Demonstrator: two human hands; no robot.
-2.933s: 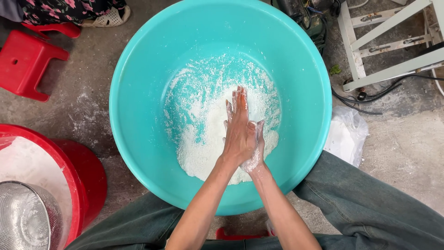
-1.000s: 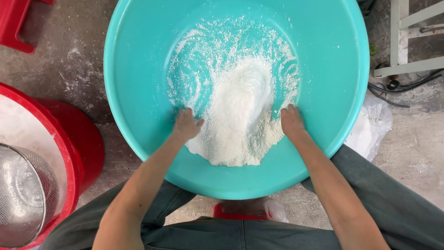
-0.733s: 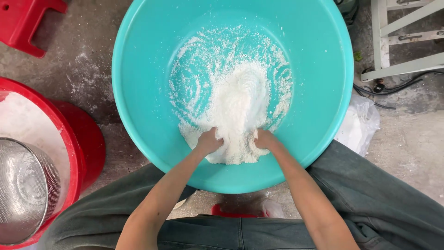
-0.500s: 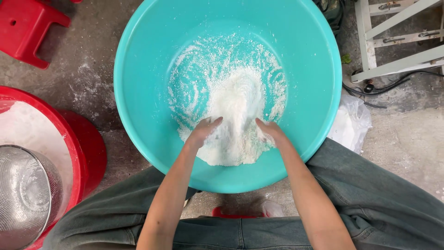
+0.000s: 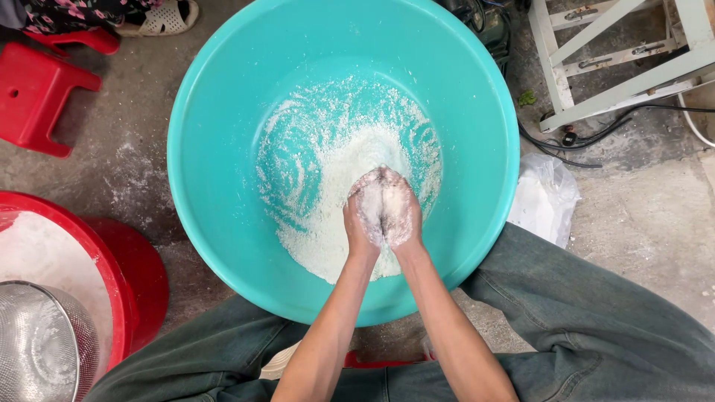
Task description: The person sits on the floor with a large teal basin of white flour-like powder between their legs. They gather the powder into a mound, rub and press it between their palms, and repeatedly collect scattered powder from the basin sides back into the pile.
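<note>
The palms are hidden, so what is clasped cannot be told. The left hand (image 5: 365, 212) and right hand (image 5: 400, 212) are pressed together, fingers curled shut, above the white flour (image 5: 328, 223) inside the teal basin (image 5: 216, 149).

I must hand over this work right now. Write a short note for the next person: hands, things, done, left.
Left hand and right hand: pressed side by side, both coated in white flour, cupped over the heap.
Flour: in the bottom of the teal basin, partly gathered into a heap, loose crumbs scattered around.
Red tub with metal sieve: to the left.
Done: most flour gathered.
Left: scattered crumbs remain.
</note>
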